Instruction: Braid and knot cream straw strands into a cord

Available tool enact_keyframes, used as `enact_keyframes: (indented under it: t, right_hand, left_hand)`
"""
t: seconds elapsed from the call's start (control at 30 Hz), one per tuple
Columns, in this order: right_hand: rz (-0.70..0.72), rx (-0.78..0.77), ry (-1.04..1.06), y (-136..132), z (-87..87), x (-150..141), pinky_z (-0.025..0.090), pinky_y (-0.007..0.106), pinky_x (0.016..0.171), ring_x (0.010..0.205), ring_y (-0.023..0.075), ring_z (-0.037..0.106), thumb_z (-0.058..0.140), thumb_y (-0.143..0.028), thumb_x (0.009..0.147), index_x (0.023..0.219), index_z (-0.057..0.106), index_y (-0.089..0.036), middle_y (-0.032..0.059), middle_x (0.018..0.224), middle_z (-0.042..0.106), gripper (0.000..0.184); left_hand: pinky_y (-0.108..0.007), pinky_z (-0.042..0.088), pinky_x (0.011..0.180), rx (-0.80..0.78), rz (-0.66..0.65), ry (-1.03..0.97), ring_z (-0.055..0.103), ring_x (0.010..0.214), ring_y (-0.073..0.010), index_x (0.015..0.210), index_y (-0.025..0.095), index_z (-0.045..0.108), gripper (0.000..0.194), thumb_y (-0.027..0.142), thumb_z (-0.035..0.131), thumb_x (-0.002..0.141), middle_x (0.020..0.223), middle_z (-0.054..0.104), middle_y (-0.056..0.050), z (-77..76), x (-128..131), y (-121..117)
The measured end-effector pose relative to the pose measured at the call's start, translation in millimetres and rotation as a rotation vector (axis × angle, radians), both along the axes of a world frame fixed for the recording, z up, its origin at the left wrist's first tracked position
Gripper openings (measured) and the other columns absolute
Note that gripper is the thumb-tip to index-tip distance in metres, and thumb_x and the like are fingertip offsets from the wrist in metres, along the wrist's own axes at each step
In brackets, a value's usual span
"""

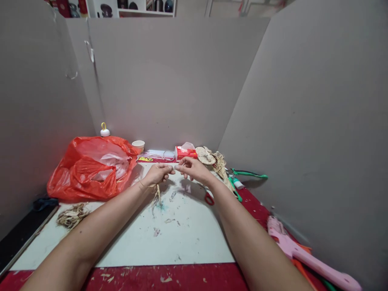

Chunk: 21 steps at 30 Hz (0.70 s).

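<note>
We have left grip (159,173) closed on straw strands (158,191) dangling beneath, right grip (195,170) just beside, can't tell if closed, red-handled scissors (211,202) nearer right.

Straw strands (157,191): partly hidden by left hand (159,173). Scissors (209,199): partly hidden by right forearm (239,218). Shelf (145,12): cut off above.

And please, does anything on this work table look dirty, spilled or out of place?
Yes: the white board has a greenish stain and greyish smudges, and pale scraps litter the red surface along the near edge. They mar otherwise plain surfaces.
</note>
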State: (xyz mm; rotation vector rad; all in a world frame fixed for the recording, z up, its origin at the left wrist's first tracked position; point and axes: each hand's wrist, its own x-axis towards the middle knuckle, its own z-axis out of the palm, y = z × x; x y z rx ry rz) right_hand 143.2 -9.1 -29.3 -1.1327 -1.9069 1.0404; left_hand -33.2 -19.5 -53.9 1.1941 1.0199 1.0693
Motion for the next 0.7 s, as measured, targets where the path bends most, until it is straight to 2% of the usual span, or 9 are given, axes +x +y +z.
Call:
enact_keyframes:
  t: [0.1,0.27,0.5,0.7]
  right_hand:
    - [0.03,0.042,-0.01,-1.5,0.1,-3.6,0.033,0.018,0.039,0.047,0.009,0.049,0.071,-0.043,0.063,0.08,0.051,-0.018,-0.0051,0.056,0.051,0.036]
    - [0.052,0.113,-0.012,-0.4,-2.2,-6.9,0.033,0.02,0.042,0.047,0.0086,0.045,0.058,-0.035,0.073,0.069,0.056,-0.015,-0.0022,0.053,0.051,0.02]
    - [0.039,0.17,-0.022,2.1,-5.8,-3.1,0.033,0.02,0.043,0.045,0.0088,0.045,0.052,-0.037,0.08,0.069,0.051,-0.017,-0.0021,0.052,0.052,0.023]
    - [0.065,0.179,-0.046,-0.6,-4.1,-6.4,0.032,0.02,0.044,0.043,0.0081,0.042,0.05,-0.035,0.081,0.068,0.049,-0.017,-0.003,0.052,0.051,0.022]
  left_hand:
    - [-0.017,0.03,0.04,0.003,0.002,0.002,0.04,0.042,-0.0018,0.071,0.012,0.061,0.023,0.034,0.068,0.07,0.067,0.063,-0.001,-1.2,0.0,0.5]
    - [-0.017,0.032,0.041,-0.009,-0.006,-0.014,0.04,0.043,-0.0014,0.071,0.013,0.06,0.02,0.032,0.067,0.07,0.076,0.065,-0.003,-1.0,-1.0,0.7]
    - [-0.017,0.033,0.042,-0.003,-0.13,-0.012,0.043,0.044,-0.002,0.075,0.014,0.059,0.024,0.035,0.068,0.069,0.078,0.066,-0.003,-0.2,-2.4,0.5]
    - [-0.018,0.036,0.041,0.09,-0.218,0.081,0.044,0.043,-0.003,0.071,0.014,0.056,0.026,0.037,0.066,0.07,0.076,0.065,-0.003,0.7,0.1,-0.6]
